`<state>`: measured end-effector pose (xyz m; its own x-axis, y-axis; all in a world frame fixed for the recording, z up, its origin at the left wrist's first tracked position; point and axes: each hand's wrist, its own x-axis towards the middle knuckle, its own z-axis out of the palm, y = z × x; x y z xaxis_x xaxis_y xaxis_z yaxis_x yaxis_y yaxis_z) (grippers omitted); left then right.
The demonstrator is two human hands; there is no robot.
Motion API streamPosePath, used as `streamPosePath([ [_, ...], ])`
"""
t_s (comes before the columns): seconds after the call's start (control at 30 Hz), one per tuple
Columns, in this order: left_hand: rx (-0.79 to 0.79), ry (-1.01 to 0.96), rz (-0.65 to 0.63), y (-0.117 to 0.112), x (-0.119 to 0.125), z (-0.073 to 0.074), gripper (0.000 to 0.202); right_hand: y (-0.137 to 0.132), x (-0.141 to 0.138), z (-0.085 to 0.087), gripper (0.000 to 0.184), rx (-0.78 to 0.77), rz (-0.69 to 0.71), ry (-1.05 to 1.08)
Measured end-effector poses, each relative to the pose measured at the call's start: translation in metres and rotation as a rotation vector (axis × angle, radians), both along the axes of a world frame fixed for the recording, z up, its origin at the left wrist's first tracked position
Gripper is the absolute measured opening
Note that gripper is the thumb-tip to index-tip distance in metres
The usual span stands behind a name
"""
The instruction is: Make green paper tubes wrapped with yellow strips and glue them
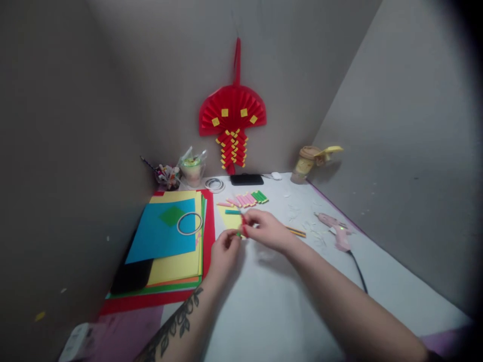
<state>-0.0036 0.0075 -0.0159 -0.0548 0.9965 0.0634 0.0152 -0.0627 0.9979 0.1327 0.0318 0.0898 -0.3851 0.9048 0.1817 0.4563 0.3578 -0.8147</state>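
My right hand (264,229) is closed, thumb and fingers pinching a small red object (244,226) whose kind I cannot make out. Close beside it, my left hand (226,244) is closed too, with a small green piece (239,234) showing at its fingertips. Just beyond the hands, a blue paper strip (233,212) lies on a yellow paper sheet (225,221). Behind that sits a row of pink paper rolls (246,200) with yellow ends, and green paper rolls (259,196) adjoin it on the right.
Stacked coloured paper (166,236) with a tape roll (189,223) on top lies left. A pencil (296,232) and a pink glue gun (337,231) with its cord are right. Cups (305,163), a phone (246,179) and tape rolls (215,185) stand behind. A red fan decoration (233,108) hangs on the wall.
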Motion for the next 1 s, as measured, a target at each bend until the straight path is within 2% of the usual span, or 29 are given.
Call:
streamPosePath([
  [0.07,-0.044,-0.049,-0.027,0.001,0.000,0.001,0.028,-0.005,0.036,-0.020,0.017,-0.109,-0.062,0.014],
  [0.13,-0.068,-0.075,-0.035,0.001,0.000,0.003,0.028,-0.011,0.057,-0.043,0.014,-0.195,-0.082,0.036],
  [0.2,-0.051,-0.047,-0.023,0.001,-0.001,0.008,0.028,-0.016,0.064,-0.060,0.011,-0.238,-0.077,0.083],
  [0.27,-0.007,0.017,0.001,0.000,-0.003,0.013,0.027,-0.019,0.064,-0.070,0.013,-0.227,-0.062,0.076],
  [0.43,0.180,0.271,0.085,-0.005,-0.008,0.026,0.022,-0.024,0.060,-0.069,0.020,-0.207,-0.002,-0.011],
  [0.53,0.267,0.396,0.123,-0.007,-0.010,0.030,0.018,-0.029,0.057,-0.066,0.023,-0.196,0.018,-0.076],
  [1.0,0.513,0.607,0.057,-0.008,-0.010,0.022,0.020,-0.035,0.050,-0.064,0.025,-0.154,0.013,-0.115],
])
